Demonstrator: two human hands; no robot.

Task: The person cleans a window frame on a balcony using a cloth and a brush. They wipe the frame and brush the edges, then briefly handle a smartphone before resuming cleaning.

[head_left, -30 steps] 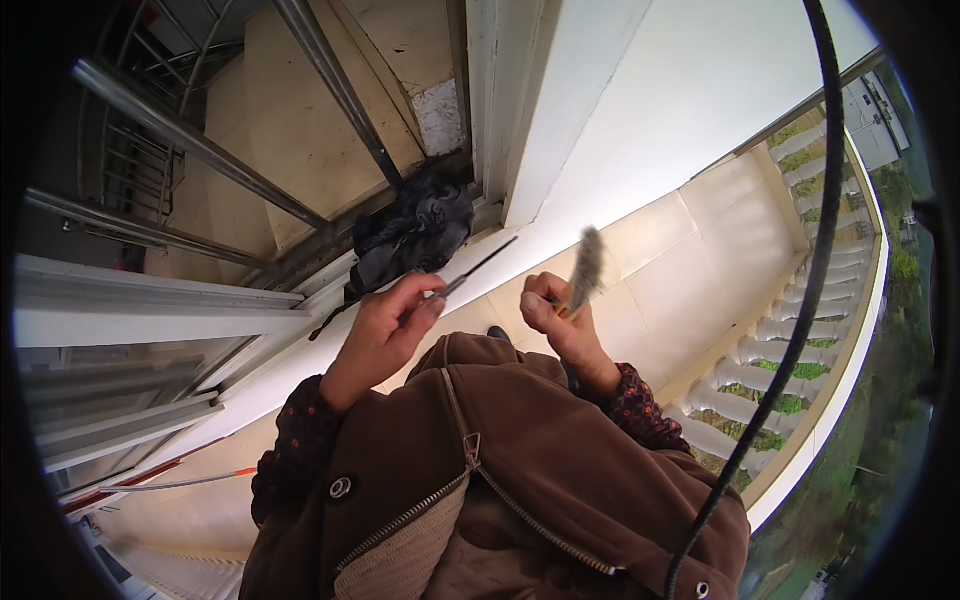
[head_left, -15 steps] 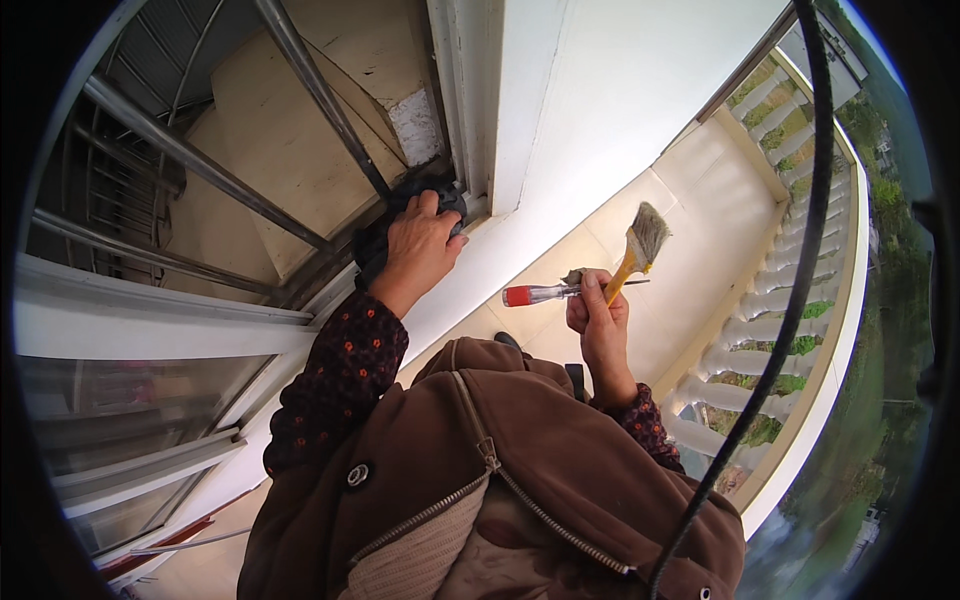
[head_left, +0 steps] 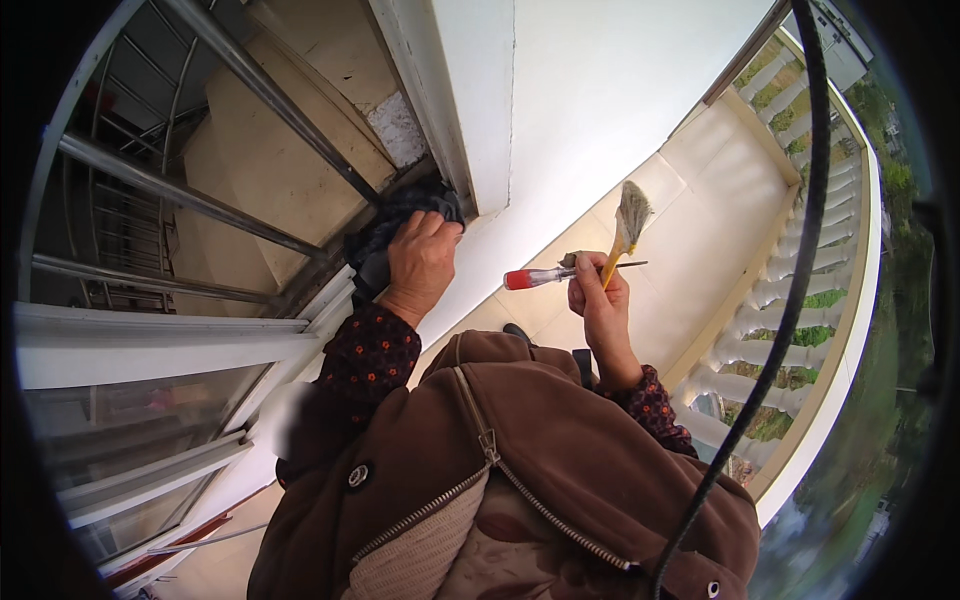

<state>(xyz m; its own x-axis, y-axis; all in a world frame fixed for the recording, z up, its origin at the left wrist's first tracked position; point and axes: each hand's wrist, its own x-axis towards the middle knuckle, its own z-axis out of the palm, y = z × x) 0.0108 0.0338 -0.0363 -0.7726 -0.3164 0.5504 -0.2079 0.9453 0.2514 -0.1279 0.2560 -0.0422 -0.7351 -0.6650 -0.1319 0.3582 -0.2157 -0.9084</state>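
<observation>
Passed the screwdriver [head_left: 543, 275] across from left to right within the last second, and brought the left hand [head_left: 424, 264] over to the black bundle [head_left: 371, 255]. Saw soft, crumpled folds in that bundle, lying at the foot of smooth, round steel bars [head_left: 190, 197], beside the flat white wall [head_left: 580, 90]. Laid bent fingers, close together, over the folds; could not tell gripping from pressing. Held both tools in the right hand [head_left: 603, 303], thumb against curled fingers: a brush [head_left: 632, 216] with a slim yellow handle and frayed grey bristles fanned upward, and the screwdriver crossing it, clear handle and rounded red end pointing left, thin shaft right. Wore a thick brown jacket [head_left: 590, 420], metal-zipped, over dark flowered cuffs [head_left: 378, 345]. Kept the brush in the right hand throughout, crisp now instead of blurred a second ago.
</observation>
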